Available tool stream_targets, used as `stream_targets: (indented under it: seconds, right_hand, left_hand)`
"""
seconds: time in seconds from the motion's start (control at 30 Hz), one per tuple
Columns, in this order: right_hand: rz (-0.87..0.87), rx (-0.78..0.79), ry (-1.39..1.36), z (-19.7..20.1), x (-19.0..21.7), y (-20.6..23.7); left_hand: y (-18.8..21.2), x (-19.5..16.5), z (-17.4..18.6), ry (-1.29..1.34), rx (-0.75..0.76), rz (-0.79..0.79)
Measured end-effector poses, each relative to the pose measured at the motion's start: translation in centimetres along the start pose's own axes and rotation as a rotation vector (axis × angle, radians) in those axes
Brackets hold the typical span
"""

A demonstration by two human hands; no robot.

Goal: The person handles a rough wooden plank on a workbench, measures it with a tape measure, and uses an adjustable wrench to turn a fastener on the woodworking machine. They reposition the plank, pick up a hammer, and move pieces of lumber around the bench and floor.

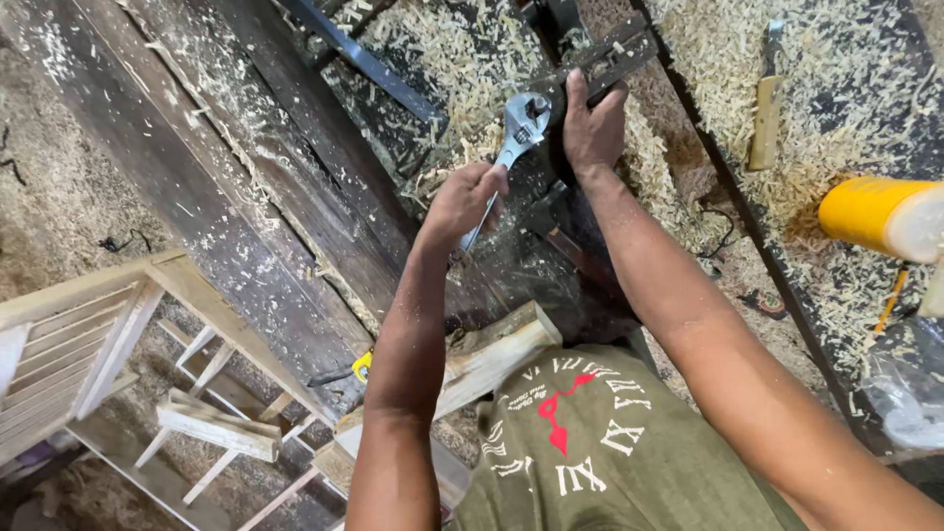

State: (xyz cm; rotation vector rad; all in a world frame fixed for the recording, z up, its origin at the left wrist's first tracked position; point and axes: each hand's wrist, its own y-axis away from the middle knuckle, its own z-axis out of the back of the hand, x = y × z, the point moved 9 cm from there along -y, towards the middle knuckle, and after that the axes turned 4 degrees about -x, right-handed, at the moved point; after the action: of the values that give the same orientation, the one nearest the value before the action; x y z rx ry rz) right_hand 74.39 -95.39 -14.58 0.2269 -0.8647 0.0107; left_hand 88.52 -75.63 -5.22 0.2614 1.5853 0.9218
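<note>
My left hand [464,202] is closed around the handle of a silver adjustable wrench [518,133], whose jaw end points up toward a dark metal machine part [608,61]. My right hand [593,126] presses flat on that dark part, fingers gripping its edge just right of the wrench's head. Both arms reach forward over a dark, greasy machine bed [551,265] covered in wood shavings.
Long dark timber beams [226,187] run diagonally at left. A pale wooden frame [88,334] and small stool pieces [211,423] stand lower left. At right lie a wooden-handled tool [765,118], a yellow cylinder [875,214] and thick shavings on a bench.
</note>
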Motion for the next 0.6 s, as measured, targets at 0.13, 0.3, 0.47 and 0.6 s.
stream_targets:
  seconds: [0.13,0.3,0.47,0.6]
  right_hand:
    - [0.035,-0.013,-0.06,0.4,-0.1,-0.4]
    - [-0.005,0.031,-0.101,-0.2,-0.4,-0.2]
    - [0.057,-0.037,-0.134,0.5,-0.1,-0.9]
    - [-0.323,0.348,-0.746,-1.4,-1.9,-0.2]
  left_hand:
    - [-0.3,0.1,-0.3,-0.084,0.002,0.013]
    - [-0.9,-0.4,-0.2,-0.138,-0.04,0.003]
    - [0.9,-0.1,-2.5,0.08,-0.051,0.14]
    - [1.0,0.5,-10.4,0.606,-0.251,0.209]
